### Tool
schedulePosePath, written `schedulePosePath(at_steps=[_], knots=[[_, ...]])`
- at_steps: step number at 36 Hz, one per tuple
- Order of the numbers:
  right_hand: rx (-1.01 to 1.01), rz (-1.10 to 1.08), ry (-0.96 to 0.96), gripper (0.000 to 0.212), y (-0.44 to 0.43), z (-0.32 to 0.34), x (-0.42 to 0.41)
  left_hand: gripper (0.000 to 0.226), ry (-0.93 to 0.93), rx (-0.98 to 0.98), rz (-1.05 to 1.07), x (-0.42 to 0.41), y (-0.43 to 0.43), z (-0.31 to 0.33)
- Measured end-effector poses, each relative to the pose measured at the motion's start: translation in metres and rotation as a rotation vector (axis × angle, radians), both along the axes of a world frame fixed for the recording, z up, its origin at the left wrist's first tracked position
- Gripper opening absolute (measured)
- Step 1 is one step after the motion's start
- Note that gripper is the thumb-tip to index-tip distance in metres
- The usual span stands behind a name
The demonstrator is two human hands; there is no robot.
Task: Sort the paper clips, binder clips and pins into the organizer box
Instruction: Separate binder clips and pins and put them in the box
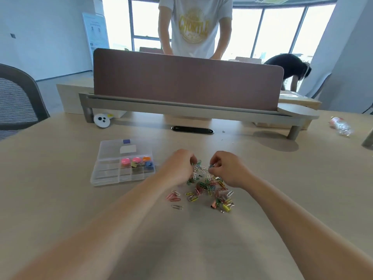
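Observation:
A heap of coloured paper clips (205, 188) lies on the wooden desk in front of me. My left hand (177, 168) hovers over the heap's left side, its fingers curled and pinching clips at the top of the pile. On the right side, my right hand (228, 168) pinches a small blue clip (211, 166) between thumb and fingers. The clear plastic organizer box (105, 176) stands open to the left, its lid folded back. Round pink and orange pin tubs (135, 161) and binder clips (141, 165) fill its far compartments.
A brown desk divider (185, 81) on a grey rail crosses the far side, with a person in a white shirt standing behind it. A cable grommet (192, 130), a white round gadget (102, 120) and a crumpled plastic bottle (341, 126) lie on the desk. A mesh chair (18, 102) stands at left.

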State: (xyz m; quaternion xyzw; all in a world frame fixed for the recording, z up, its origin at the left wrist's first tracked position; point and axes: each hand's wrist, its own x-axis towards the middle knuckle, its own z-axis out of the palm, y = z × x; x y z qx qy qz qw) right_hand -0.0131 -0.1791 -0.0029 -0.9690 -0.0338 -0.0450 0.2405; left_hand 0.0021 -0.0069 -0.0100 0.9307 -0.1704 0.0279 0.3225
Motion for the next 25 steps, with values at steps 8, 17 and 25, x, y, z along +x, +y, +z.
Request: schedulePosePath(at_steps=[8, 17, 25], knots=[[0.17, 0.152, -0.001, 0.01, 0.065, 0.011, 0.018, 0.01, -0.104, 0.001, 0.096, 0.003, 0.067, 0.005], [0.264, 0.226, 0.047, 0.014, 0.121, 0.001, 0.043, 0.009, -0.081, 0.057, 0.178, 0.01, 0.122, -0.004], [0.222, 0.22, 0.101, 0.014, 0.136, -0.012, 0.058, 0.002, -0.093, 0.107, 0.148, 0.014, 0.131, -0.016]])
